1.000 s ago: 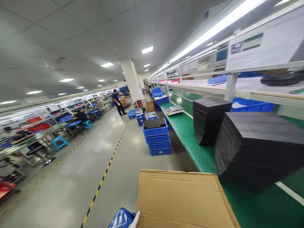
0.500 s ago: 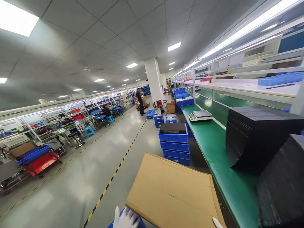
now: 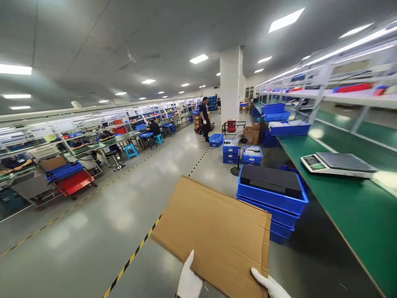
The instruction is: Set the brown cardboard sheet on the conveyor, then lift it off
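A flat brown cardboard sheet (image 3: 214, 231), apparently folded or layered at its right edge, is held out in front of me, tilted above the floor. My left hand (image 3: 188, 278), in a white glove, grips its near edge with the thumb on top and the fingers hidden beneath. My right hand (image 3: 269, 283), gloved too, clasps the near right corner; its thumb lies on the upper face and the other fingers are out of sight.
Stacked blue crates (image 3: 269, 198) holding black pieces stand just beyond the cardboard. Along the right runs a green workbench (image 3: 344, 207) with a weighing scale (image 3: 341, 163). A fan (image 3: 243, 142), a pillar (image 3: 230, 87) and a standing person (image 3: 204, 118) are farther ahead.
My left hand has gone from spread fingers at the cardboard's edge to gripping it. The view has moved forward along the bench; the black stacks on it have left the picture.
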`<state>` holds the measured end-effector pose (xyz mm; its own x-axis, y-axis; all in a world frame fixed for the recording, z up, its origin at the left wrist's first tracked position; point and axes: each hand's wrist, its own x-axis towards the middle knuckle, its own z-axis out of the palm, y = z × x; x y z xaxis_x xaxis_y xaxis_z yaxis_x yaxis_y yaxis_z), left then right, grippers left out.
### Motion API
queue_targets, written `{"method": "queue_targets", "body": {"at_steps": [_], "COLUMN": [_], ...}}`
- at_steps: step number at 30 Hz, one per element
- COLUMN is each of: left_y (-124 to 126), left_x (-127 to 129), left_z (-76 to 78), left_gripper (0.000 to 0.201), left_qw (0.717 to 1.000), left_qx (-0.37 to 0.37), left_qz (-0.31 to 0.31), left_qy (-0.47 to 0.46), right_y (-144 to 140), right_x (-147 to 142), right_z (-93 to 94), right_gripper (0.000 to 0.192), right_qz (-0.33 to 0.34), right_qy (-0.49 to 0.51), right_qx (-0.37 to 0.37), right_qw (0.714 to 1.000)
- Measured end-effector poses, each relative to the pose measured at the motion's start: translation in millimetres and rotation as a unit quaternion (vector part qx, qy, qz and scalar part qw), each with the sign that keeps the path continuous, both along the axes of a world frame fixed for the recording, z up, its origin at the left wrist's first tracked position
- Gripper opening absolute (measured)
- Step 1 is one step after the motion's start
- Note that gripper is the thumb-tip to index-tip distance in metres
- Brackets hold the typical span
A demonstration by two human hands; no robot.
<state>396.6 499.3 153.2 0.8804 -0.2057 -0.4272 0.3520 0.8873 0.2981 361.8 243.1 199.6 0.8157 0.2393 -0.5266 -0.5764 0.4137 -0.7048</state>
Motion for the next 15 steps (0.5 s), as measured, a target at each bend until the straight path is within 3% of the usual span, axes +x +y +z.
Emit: {"method": "queue_targets", "body": {"at_steps": [3,5,10,15], "left_y": [3,-7,-44,-44], "left_x": [74,121,225,322], "left_z": [39.4,48.0,36.3,35.8], "left_gripper": [0.020,0.019,0.021,0.022], "left_qw": [1.000,0.999,0.998,0.994], "left_qx": [0.004,0.020,0.053,0.097], "left_qz": [-0.023,-0.043,-0.003,0.043], "left_qy": [-0.004,0.014,0.042,0.006], "right_y": [14,16,-3,-14], "right_x": [69,113,225,353], "right_z": [4.5,0.7,-21.3,-14.7], "right_gripper": [0.069,0.067,0.072,0.072], "right_qz": [0.007,-0.005,-0.027,0.074], "right_qy": [0.013,0.028,0.053,-0.021], "right_qx": [-0.008,-0.018,-0.026,0.018], "right_qw": [1.000,0.999,0.998,0.997]}}
